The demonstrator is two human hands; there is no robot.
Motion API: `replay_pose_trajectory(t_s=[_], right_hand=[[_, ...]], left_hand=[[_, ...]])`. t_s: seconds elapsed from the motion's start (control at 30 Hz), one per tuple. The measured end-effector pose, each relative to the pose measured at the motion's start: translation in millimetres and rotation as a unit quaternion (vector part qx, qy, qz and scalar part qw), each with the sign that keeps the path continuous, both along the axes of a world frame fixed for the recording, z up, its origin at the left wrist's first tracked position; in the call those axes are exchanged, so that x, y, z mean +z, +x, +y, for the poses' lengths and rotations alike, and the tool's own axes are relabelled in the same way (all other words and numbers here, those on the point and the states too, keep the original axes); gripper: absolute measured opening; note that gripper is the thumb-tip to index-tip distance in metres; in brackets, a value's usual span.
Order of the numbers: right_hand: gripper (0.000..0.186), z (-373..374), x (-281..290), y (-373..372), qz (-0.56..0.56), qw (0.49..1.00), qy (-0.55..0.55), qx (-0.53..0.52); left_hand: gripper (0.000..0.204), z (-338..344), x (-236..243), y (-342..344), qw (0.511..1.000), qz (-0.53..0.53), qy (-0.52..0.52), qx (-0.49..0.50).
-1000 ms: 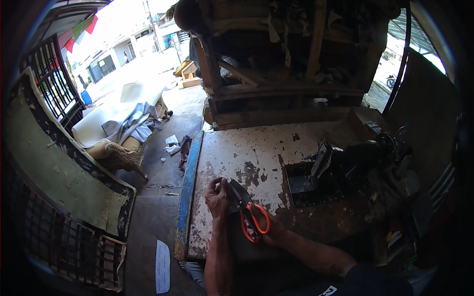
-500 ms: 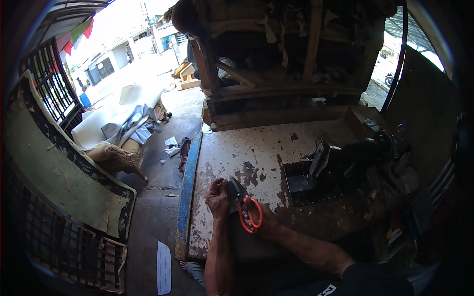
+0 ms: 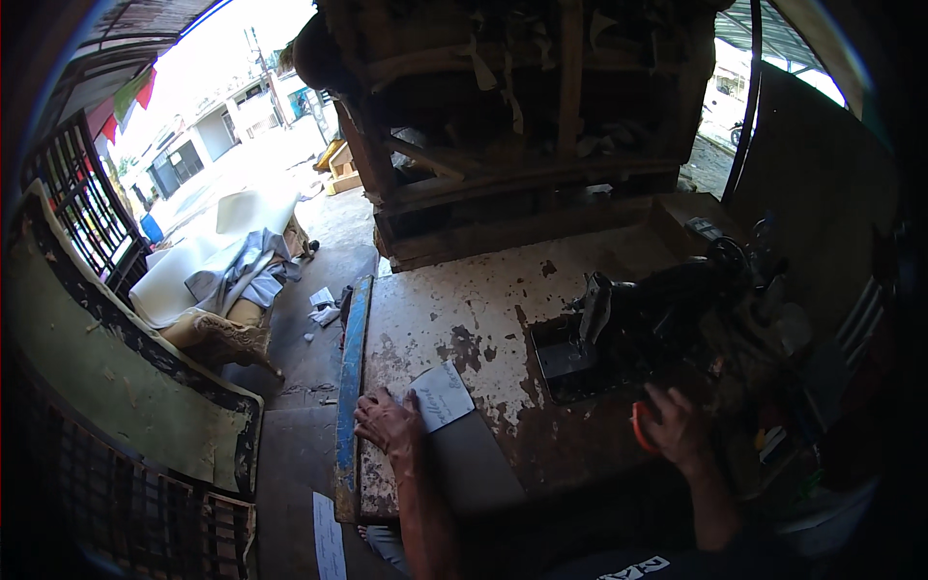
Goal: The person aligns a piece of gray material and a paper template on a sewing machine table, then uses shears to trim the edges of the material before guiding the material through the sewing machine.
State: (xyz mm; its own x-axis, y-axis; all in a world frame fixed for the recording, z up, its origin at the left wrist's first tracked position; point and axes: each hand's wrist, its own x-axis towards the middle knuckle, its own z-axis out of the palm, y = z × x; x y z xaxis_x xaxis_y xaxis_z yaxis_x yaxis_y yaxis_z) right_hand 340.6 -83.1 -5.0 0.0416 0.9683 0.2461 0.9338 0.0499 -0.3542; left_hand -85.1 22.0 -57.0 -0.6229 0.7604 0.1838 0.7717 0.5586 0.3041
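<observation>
My left hand [image 3: 389,421] rests on the worn table [image 3: 411,324] near its blue left edge, fingers spread. Right beside its fingertips lies a pale sheet with handwriting [image 3: 444,396]. A flat grey piece [image 3: 476,459] extends from that sheet toward my body; whether the two are joined I cannot tell. My right hand [image 3: 680,427] is off to the right, in front of the sewing machine [image 3: 667,309]. It holds the scissors, of which only an orange handle loop [image 3: 643,425] shows; the blades are hidden.
A bare wooden sofa frame [image 3: 541,174] stands behind the table. At the left are a padded panel [image 3: 126,367] and an upholstered seat [image 3: 169,290] with grey cloth [image 3: 246,271] on it. A long white strip [image 3: 329,536] lies on the floor beside the table.
My right hand has moved right with the scissors, away from my left hand. My left hand has lowered onto the table and spread its fingers. The written sheet and grey piece now show.
</observation>
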Motion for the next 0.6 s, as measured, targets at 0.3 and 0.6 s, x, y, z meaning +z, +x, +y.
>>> replay_pose_trajectory(t_s=[0.3,0.6], right_hand=[[0.043,-10,7,33,0.056,0.99,0.105,-0.078],[0.042,5,2,-36,0.193,0.974,0.05,0.109]], left_hand=[[0.041,11,-22,-5,0.997,0.073,0.004,0.001],[0.042,13,65,27,0.93,-0.3,0.076,-0.199]])
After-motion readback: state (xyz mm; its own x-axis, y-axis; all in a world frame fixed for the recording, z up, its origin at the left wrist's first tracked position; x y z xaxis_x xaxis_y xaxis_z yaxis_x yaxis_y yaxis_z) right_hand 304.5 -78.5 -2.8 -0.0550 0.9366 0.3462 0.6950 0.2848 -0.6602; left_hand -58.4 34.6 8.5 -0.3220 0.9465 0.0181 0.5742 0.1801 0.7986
